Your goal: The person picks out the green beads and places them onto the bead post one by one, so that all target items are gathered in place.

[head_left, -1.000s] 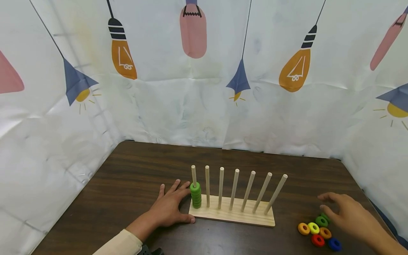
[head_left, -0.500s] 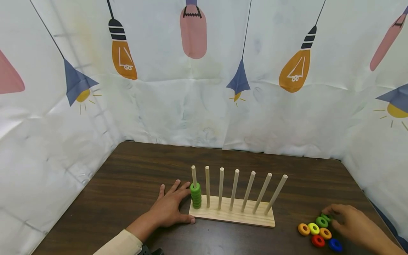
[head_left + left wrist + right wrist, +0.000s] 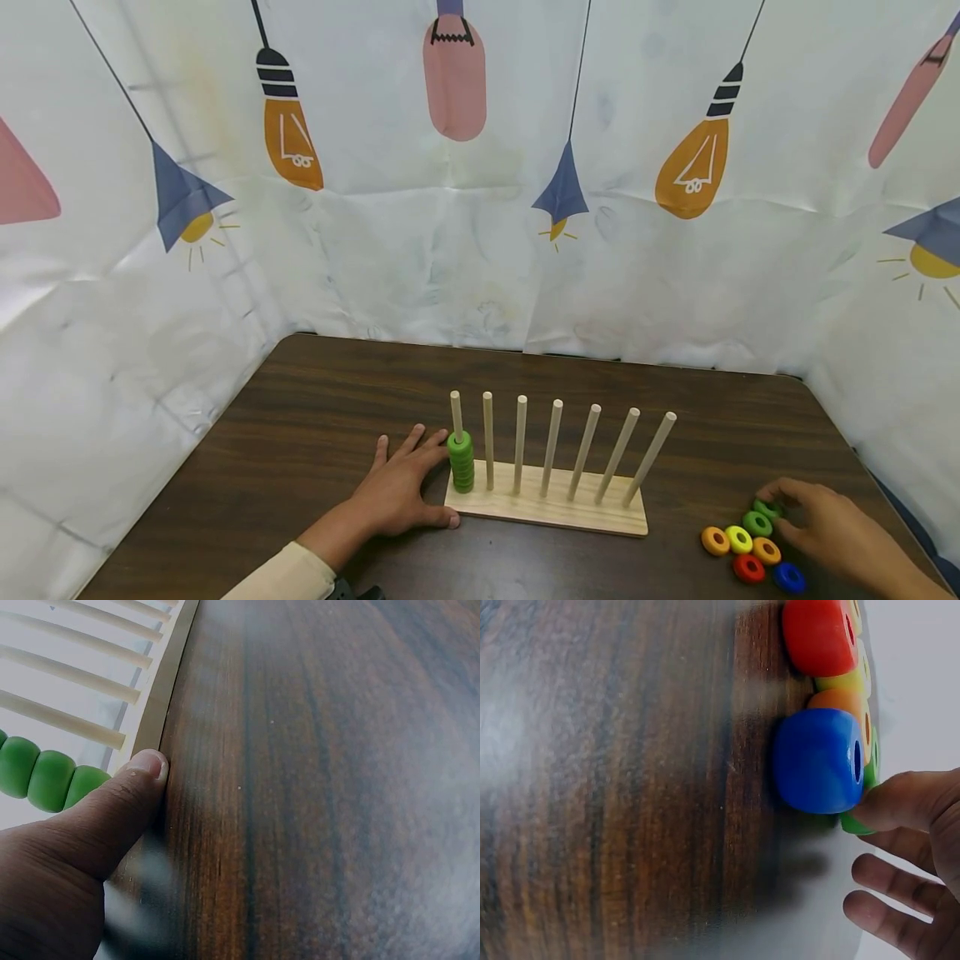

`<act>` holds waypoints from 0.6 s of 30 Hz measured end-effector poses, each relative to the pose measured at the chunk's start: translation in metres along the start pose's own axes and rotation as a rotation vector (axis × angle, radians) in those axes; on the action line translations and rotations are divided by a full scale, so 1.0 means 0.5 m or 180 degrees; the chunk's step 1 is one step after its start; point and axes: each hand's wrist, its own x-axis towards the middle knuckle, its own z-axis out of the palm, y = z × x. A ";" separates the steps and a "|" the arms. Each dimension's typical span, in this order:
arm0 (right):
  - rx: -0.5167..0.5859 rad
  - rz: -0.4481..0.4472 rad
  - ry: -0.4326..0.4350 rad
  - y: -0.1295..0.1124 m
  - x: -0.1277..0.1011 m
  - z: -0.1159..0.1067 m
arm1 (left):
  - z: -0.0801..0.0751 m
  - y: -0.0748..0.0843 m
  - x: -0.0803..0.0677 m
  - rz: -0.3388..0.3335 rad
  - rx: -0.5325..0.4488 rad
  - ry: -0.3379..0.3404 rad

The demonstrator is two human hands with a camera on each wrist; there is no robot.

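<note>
At the left end of a wooden peg stand (image 3: 555,500), my left hand (image 3: 397,492) lies with fingers spread. Its thumb touches the front corner of the base, as the left wrist view shows. Green rings (image 3: 461,467) are stacked on the leftmost peg; the other pegs are bare. Over at the right, my right hand (image 3: 832,525) pinches a green ring (image 3: 767,508) between thumb and index finger, low at the table. In the right wrist view that ring (image 3: 855,825) is mostly hidden behind the thumb and a blue ring (image 3: 817,761).
Loose rings lie beside the right hand: another green ring (image 3: 757,523), a yellow ring (image 3: 738,539), two orange rings (image 3: 715,541), a red ring (image 3: 748,568) and a blue one. The dark wood table (image 3: 337,383) meets a printed white cloth (image 3: 420,275) behind.
My right hand has come down onto the far green ring and closed thumb and index finger on it. The left hand and peg stand have stayed where they were.
</note>
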 end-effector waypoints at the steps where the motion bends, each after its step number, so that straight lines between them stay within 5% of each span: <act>1: -0.0029 0.0012 0.0024 -0.001 0.001 0.000 | 0.000 0.000 0.000 0.0001 -0.0004 0.0000; 18: -0.0131 -0.0191 0.0759 -0.060 -0.006 -0.051 | 0.002 -0.001 0.001 -0.0001 0.0027 0.0008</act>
